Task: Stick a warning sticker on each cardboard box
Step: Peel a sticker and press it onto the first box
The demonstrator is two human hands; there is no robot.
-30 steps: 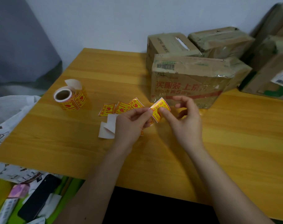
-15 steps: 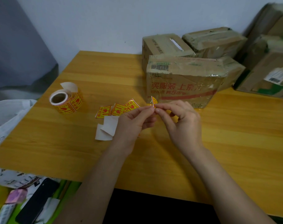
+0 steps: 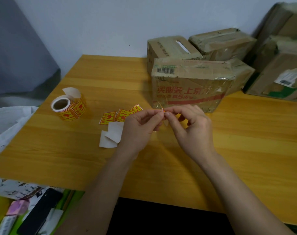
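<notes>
My left hand [image 3: 139, 128] and my right hand [image 3: 191, 128] meet fingertip to fingertip above the wooden table [image 3: 237, 150]. Together they pinch a small yellow and red warning sticker [image 3: 163, 110], which shows only as a sliver, edge-on. Just behind the hands stands a taped cardboard box [image 3: 190, 85] with red print and a barcode. Several more cardboard boxes [image 3: 220, 43] are stacked behind it and to the right. A strip of loose stickers [image 3: 120, 114] lies left of my left hand.
A roll of yellow warning stickers [image 3: 69, 106] stands at the table's left. White backing papers [image 3: 111, 134] lie by my left wrist. A white bag [image 3: 7, 119] hangs off the left edge. A dark phone [image 3: 39, 211] lies below the table.
The sticker, shown flat a second ago, has turned edge-on between my fingertips. Both hands have drawn closer together and shifted slightly toward the printed box.
</notes>
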